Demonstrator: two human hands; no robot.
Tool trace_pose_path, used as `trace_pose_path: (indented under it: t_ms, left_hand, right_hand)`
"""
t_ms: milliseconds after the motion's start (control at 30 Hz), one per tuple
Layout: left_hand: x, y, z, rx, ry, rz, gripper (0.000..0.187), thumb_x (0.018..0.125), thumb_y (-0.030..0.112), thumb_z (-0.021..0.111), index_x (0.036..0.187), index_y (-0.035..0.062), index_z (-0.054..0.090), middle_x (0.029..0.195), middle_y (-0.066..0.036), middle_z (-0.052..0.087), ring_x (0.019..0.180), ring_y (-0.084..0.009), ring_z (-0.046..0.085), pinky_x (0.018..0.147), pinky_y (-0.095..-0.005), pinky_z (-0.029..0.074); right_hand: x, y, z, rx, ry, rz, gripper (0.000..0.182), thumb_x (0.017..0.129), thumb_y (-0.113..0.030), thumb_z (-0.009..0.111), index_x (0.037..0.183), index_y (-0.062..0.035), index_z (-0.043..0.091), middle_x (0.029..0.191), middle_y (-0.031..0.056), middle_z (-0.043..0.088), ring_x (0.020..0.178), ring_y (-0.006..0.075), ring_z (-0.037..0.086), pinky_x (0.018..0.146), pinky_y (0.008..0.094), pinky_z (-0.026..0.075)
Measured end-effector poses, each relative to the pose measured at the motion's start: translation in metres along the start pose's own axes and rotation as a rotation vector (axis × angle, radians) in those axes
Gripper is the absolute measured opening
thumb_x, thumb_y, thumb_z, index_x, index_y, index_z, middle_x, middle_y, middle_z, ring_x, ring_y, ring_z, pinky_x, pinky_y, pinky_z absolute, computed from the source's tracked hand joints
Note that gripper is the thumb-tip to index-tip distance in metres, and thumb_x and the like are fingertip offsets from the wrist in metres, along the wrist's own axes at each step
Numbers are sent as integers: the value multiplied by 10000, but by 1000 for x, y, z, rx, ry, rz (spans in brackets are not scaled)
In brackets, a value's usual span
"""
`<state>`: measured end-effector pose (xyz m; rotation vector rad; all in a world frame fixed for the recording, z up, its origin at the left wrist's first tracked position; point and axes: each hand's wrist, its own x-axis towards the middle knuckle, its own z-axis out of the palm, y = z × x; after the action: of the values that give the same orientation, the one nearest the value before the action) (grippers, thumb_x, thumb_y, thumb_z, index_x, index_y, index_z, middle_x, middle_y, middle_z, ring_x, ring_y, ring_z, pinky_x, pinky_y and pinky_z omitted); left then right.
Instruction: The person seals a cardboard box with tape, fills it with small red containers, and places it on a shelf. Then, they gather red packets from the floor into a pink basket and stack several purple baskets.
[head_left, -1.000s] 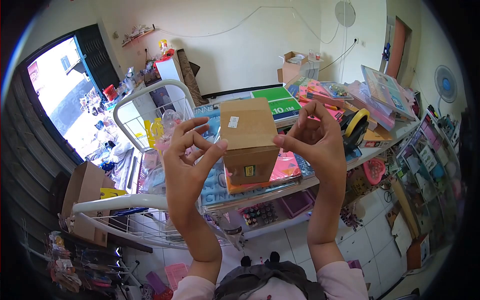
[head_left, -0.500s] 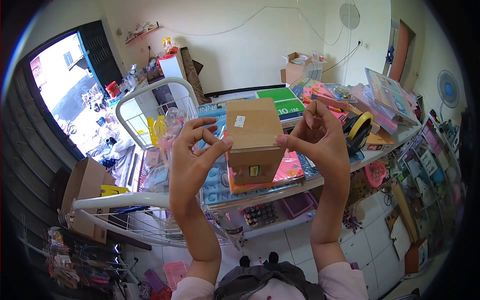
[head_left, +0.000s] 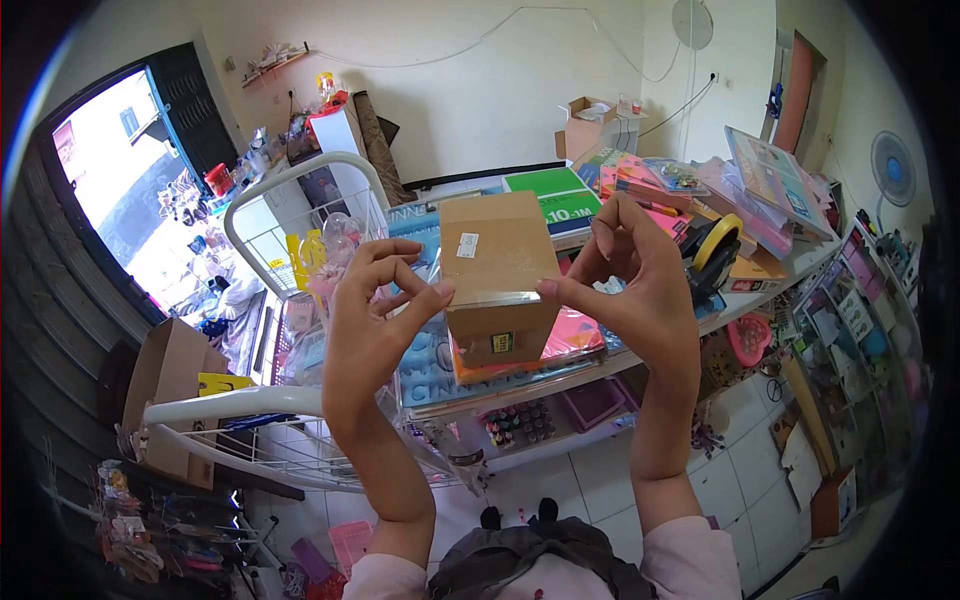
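A small brown cardboard box [head_left: 500, 240] stands on flat packets on the table, with a white price label on top and a yellow-and-black sticker on its front. A shiny strip of clear tape [head_left: 497, 299] runs along its front top edge. My left hand [head_left: 378, 310] is at the left end of this edge, thumb tip on the corner, fingers curled. At the right end, my right hand [head_left: 630, 285] has its thumb on the edge and its fingers bent above. Both hands seem to pinch the tape's ends. A black tape dispenser with a yellow roll [head_left: 718, 250] is right of my right hand.
Behind the box lies a green-and-white pack [head_left: 560, 200]. Notebooks and packets [head_left: 650, 185] pile up on the right. A white wire rack [head_left: 240, 400] stands at the left, beside an open carton [head_left: 170, 390]. Shelves under the table hold bottles [head_left: 520, 425] and a purple tray.
Both hands stay at the front top edge of the box, thumbs pressed slightly closer onto it. The whole view has shifted a little, moving the scene left.
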<state>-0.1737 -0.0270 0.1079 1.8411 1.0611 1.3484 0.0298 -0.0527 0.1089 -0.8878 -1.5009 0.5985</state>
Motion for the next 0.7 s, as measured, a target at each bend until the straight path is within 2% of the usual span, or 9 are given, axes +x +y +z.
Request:
trace_pose_path:
  t_ms: [167,233,267,333,433,567,633,667,700]
  left_hand:
    - [-3,-3,1,52,11,27,205,677,151,655,606,3,532,1018,-111,481,957,-210,491,764,-374,427]
    - [-4,-2,2,58,17,37,206,680,156,654,608,5,533,1012,-110,486,953,-210,493,763,-377,425]
    - [-5,0,2,82,16,21,204,683,154,651,615,5,530,1009,-108,490,950,-208,493,761,-375,426]
    - [-7,-1,1,106,14,6,201,687,153,648,622,4,528,1005,-106,493,947,-207,494,759,-374,427]
    - [-8,-6,-9,103,64,26,191,695,148,640,646,7,521,1004,-100,493,939,-202,495,755,-365,429]
    - [-10,-4,-15,74,36,35,176,706,147,634,668,23,516,1009,-92,496,942,-183,489,746,-328,424]
    - [-7,-2,-12,48,-17,-21,175,725,125,604,658,6,494,1019,-117,487,993,-222,462,814,-333,384]
    - [-5,-5,-10,37,-29,-4,173,729,126,602,661,7,496,1010,-111,492,975,-211,471,821,-317,373]
    - [-4,-7,-9,38,-27,-4,173,729,126,602,661,7,496,1010,-111,492,975,-211,471,821,-317,373]
  right_hand:
    - [0,-7,-1,-169,-4,-55,349,605,-9,673,717,-38,344,581,52,472,573,98,563,518,230,442]
    - [1,-11,-2,-268,-35,-25,393,624,-62,706,716,-74,324,593,-9,414,574,73,534,559,202,445]
    - [2,-11,-3,-270,-35,-24,393,624,-62,706,716,-74,324,593,-9,414,574,73,534,559,202,445]
    - [2,-9,-6,-232,-60,-26,340,620,-47,678,736,-26,359,573,66,472,566,133,568,529,235,437]
    - [6,7,-21,-406,-71,81,352,617,-73,692,749,-26,369,577,60,488,544,138,555,527,233,430]
    - [-3,34,-25,-310,-56,97,356,609,-101,706,810,-23,422,679,69,533,625,164,562,566,246,430]
    - [-5,29,-15,-286,55,-411,394,606,-131,711,894,-16,467,848,86,552,767,176,557,635,265,431]
    - [-5,23,-11,-265,-5,-489,460,603,-147,704,1014,-73,510,985,85,525,889,189,528,726,306,414]
    - [-2,20,-6,-264,-6,-490,460,603,-147,704,1014,-73,510,985,85,525,889,189,528,726,306,414]
